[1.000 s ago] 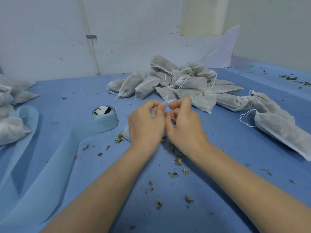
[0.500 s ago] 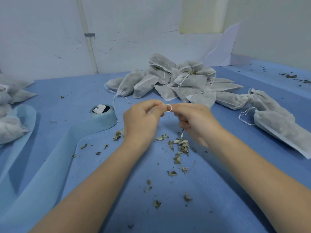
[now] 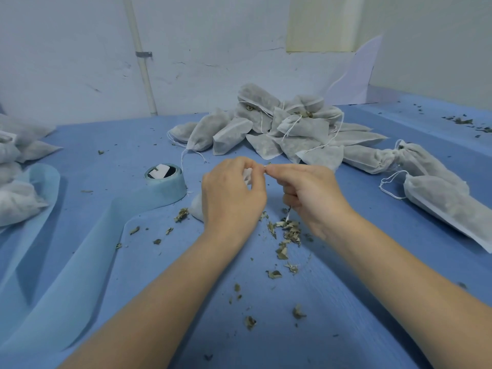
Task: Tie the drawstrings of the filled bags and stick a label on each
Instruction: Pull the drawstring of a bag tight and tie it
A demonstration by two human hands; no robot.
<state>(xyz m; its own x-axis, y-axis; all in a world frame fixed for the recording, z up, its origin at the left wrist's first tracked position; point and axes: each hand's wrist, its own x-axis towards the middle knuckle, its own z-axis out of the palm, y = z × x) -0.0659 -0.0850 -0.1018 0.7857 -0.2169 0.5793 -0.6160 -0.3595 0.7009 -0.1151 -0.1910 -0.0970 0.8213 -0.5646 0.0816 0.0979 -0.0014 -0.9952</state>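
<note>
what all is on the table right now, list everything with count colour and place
bags in pile: many, grey-white, back centre
bags at right: about three, grey-white, right edge
bags at left: several, grey-white, left edge
bag being tied: one, white, mostly hidden under left hand
drawstring: white, hanging below right hand
tape roll: one, light blue, left of hands
leaf bits: many, green-brown, scattered
table: blue
left hand: pinching string
right hand: pinching string
</note>
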